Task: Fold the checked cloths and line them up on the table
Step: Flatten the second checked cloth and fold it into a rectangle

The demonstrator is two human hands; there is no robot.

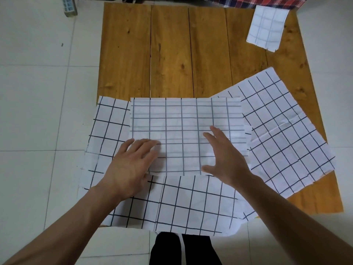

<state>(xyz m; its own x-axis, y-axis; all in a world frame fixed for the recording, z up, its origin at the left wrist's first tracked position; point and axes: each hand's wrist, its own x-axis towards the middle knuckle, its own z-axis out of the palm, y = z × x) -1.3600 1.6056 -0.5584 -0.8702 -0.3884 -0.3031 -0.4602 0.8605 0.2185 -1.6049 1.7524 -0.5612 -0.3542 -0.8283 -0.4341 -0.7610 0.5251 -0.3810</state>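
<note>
From the head camera, a wooden table (172,54) is standing on a pale tiled floor (38,92). A half-folded checked cloth (183,119) is lying at the near middle of the table, on top of a larger flat cloth (191,203) that is spreading past the table's near and left edges. The left hand (128,169) is lying palm down on the folded cloth's near left corner, fingers spread and flat, gripping nothing. The right hand (227,159) is lying on the cloth's near right part, fingers loosely apart and thumb out, also gripping nothing; whether its palm is pressing down cannot be told. Another open cloth (286,134) is lying askew to the right, partly under the folded one. A small folded cloth (267,28) is sitting at the far right corner of the table, well apart from the rest. A red and blue plaid fabric (257,1) is showing just beyond it.
</note>
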